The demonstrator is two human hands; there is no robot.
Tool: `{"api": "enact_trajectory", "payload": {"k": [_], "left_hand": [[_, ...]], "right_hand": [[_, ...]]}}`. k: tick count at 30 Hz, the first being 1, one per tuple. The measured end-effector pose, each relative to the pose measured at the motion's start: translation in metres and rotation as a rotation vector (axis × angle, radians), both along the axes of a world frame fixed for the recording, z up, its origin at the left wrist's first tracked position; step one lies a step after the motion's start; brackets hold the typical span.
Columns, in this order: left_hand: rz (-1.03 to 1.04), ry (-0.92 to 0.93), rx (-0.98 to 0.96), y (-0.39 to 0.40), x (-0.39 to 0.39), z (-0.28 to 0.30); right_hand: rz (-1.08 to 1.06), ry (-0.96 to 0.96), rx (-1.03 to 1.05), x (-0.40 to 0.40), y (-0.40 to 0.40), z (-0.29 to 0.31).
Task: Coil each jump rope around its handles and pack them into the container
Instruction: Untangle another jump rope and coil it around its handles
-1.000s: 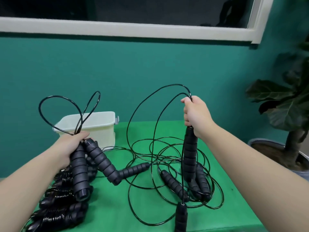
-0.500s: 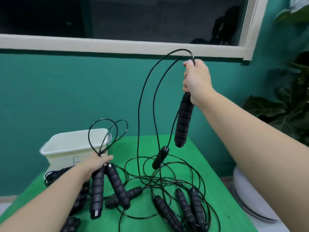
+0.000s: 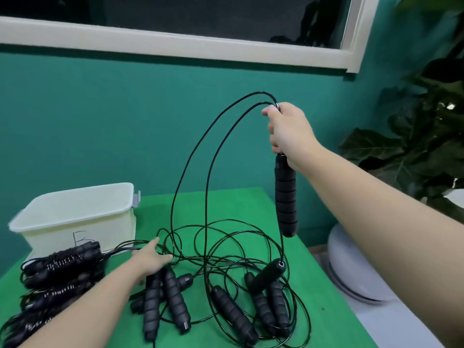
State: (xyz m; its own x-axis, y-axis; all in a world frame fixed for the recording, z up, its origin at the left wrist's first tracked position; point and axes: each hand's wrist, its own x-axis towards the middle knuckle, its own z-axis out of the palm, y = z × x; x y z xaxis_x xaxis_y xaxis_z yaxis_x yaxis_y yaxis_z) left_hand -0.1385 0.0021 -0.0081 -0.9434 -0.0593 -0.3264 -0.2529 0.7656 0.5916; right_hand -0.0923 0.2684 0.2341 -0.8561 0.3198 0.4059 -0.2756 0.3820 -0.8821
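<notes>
While right hand grips raised handle at 2 o'clock, rope separation underway; left hand fingers spread on bench tangle; next: free rope, coil.

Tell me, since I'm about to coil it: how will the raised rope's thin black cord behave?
Probably springy rather than limp: the cord arches above the right hand. Likely tangle-prone, since its lower run joins overlapping loops on the table. The second handle may drag.
</notes>
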Motion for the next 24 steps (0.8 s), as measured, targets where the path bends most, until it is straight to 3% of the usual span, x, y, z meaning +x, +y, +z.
{"api": "enact_trajectory", "payload": {"k": [4, 8, 12, 16, 20, 24], "left_hand": [[-0.13, -0.016, -0.107, 0.026, 0.013, 0.017], [-0.281, 0.108, -0.149, 0.053, 0.03, 0.031], [-0.458, 0.268, 0.209, 0.095, 0.059, 0.051], [-0.466, 0.404, 0.516, 0.132, 0.074, 0.08], [-0.426, 0.375, 0.769, 0.145, 0.08, 0.104], [-0.433, 0.449, 0.725, 0.143, 0.077, 0.106]], "right_hand": [[0.027, -0.02, 0.036, 0.006, -0.002, 0.001], [0.094, -0.036, -0.025, 0.017, -0.006, 0.0], [0.136, -0.062, -0.09, 0.024, -0.01, -0.007], [0.159, -0.089, -0.13, 0.025, -0.018, -0.022], [0.17, -0.111, -0.154, 0.02, -0.026, -0.037], [0.222, -0.167, -0.3, 0.017, -0.036, -0.055]]}}
